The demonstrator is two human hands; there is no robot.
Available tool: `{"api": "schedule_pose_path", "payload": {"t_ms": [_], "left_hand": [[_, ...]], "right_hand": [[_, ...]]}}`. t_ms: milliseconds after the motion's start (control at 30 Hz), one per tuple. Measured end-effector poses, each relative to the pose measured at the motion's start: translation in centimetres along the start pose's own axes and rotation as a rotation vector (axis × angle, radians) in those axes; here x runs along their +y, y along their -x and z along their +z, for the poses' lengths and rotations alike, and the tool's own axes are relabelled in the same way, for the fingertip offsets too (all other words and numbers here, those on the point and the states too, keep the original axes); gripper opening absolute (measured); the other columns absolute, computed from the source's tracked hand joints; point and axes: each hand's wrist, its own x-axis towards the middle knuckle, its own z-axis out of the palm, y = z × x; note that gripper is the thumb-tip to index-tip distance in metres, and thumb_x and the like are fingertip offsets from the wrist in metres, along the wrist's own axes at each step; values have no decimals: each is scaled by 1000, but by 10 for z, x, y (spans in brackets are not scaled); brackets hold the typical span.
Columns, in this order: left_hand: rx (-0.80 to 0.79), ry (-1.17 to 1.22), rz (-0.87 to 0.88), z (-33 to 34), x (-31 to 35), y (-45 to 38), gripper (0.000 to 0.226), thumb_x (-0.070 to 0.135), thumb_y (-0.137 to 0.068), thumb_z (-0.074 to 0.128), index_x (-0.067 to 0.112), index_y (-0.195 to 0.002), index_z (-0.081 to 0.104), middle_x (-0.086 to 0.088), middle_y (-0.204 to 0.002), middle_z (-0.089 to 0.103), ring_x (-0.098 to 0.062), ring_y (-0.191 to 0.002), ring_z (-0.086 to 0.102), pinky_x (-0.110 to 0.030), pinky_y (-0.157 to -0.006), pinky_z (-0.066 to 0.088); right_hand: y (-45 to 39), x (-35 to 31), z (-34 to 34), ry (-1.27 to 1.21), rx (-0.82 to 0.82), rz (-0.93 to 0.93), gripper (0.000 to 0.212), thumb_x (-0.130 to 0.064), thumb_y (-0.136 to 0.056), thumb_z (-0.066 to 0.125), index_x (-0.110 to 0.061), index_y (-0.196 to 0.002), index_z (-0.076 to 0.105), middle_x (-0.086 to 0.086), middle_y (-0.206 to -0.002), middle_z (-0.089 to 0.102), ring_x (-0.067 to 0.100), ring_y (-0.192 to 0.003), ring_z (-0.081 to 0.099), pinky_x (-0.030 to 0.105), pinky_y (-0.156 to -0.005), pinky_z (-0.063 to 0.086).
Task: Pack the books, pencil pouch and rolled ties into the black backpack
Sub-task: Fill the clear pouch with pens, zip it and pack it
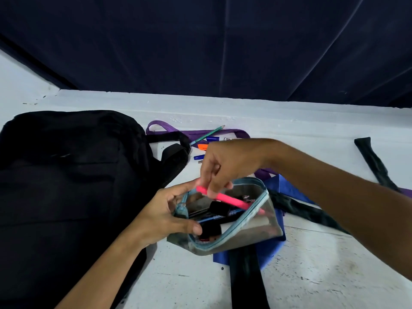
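The clear pencil pouch (252, 233) with a light-blue zipper is unzipped, and my left hand (165, 212) grips its left rim. My right hand (225, 166) pinches a pink pen (227, 198) that slants into the pouch's mouth. Dark pens and markers lie inside the pouch. The black backpack (66, 186) lies flat to the left, closed as far as I can see. Unrolled ties lie around the pouch: a blue one (287, 186), a black one (245, 277), a purple one (194, 131) and another black one (372, 161) at the right. No books are in view.
On the white table (323, 275), behind my right hand, loose stationery lies: a green pencil (207, 134), blue pens (198, 157) and an orange marker (202, 147). A dark blue curtain (223, 45) hangs along the table's far edge.
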Motion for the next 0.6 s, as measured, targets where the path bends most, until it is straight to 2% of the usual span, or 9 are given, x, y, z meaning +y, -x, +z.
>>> {"api": "schedule_pose_path", "payload": {"t_ms": [67,100,167,200,267,367,433,500,600], "left_hand": [[0,-5,-10,-1,1,0,103,29,-50,96,1,-137,49,-16,-123,66,-33,-114,64,-37,-93,53],[-10,-11,-15,-2,0,0,107,30,-49,96,1,-139,46,-16,-125,65,-34,-116,63,-39,-95,53],[-24,-14,-22,-3,-1,0,113,30,-46,97,5,-142,43,-15,-126,65,-33,-117,62,-39,-96,52],[-18,-14,-24,-3,-2,1,113,30,-45,97,9,-142,43,-13,-126,66,-31,-117,63,-36,-94,53],[-15,-10,-25,-3,-2,1,110,29,-44,97,15,-140,45,-10,-124,67,-28,-115,64,-31,-90,55],[-16,1,-30,-3,-2,1,110,30,-43,97,16,-139,46,-10,-124,67,-28,-115,64,-30,-89,55],[-18,11,-32,-3,-1,0,110,30,-42,97,15,-139,46,-10,-124,67,-28,-115,64,-29,-89,54],[-24,23,-33,-2,-1,0,111,29,-43,97,13,-139,46,-10,-125,66,-28,-116,64,-29,-88,55],[-26,27,-32,-2,0,0,109,28,-44,97,13,-139,46,-9,-125,67,-28,-114,64,-30,-87,55]], "right_hand": [[-3,0,5,95,-55,45,14,-22,-79,79,-14,-90,78,12,-79,72,2,-49,51,27,-63,41],[-3,2,4,123,-64,58,16,-25,-79,78,-17,-93,78,11,-86,74,2,-51,52,30,-66,41],[2,5,-6,122,-6,58,12,-24,-82,75,-23,-93,77,-2,-86,75,3,-57,55,31,-63,43],[4,9,-16,100,69,66,11,-20,-83,74,-23,-93,77,-9,-78,73,2,-57,55,28,-59,42],[8,24,-37,11,273,114,11,-11,-84,71,-16,-93,77,-10,-65,68,2,-52,52,20,-49,38],[3,59,-58,-103,569,179,12,0,-84,68,-5,-93,75,5,-68,68,8,-51,52,20,-44,35],[-5,84,-59,-151,686,213,14,4,-83,66,1,-95,74,13,-70,66,12,-53,53,17,-42,35],[-13,107,-53,-162,707,246,17,7,-82,68,4,-98,73,8,-69,65,12,-55,55,13,-43,37],[-30,126,-39,-92,655,256,20,2,-77,75,-2,-97,75,7,-84,72,11,-69,62,15,-60,46]]}}
